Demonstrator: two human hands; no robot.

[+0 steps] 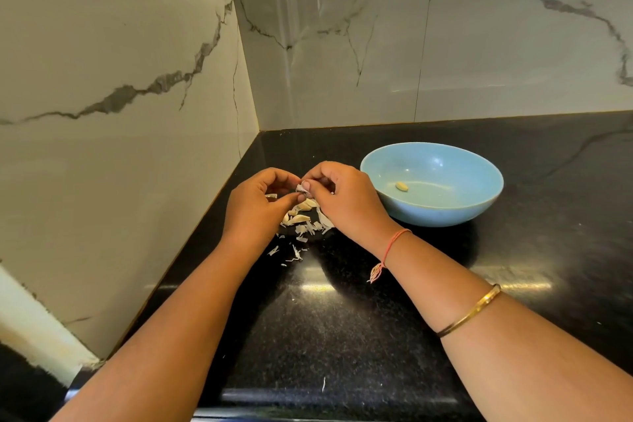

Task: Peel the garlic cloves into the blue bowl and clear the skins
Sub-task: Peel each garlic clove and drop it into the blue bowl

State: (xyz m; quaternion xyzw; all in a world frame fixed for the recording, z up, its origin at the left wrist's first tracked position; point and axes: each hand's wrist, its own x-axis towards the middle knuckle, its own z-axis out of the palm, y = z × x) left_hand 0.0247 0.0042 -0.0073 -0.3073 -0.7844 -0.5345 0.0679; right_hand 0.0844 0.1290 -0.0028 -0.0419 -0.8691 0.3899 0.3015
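Observation:
My left hand [255, 205] and my right hand [346, 199] meet above the black counter, both pinching one small garlic clove [302, 189] with pale skin lifting off it. Beneath the hands lies a pile of unpeeled cloves [303, 211] mixed with papery skins [301, 233]. More skin scraps [291, 253] are scattered toward me. The blue bowl [445, 209] stands just right of my right hand, with one peeled clove [401, 186] lying on its bottom.
The black speckled counter [342, 325] fits into a corner of white marble walls [120, 79] on the left and behind. A stray skin flake [323, 384] lies near the front edge. My right forearm wears a red thread and a gold bangle.

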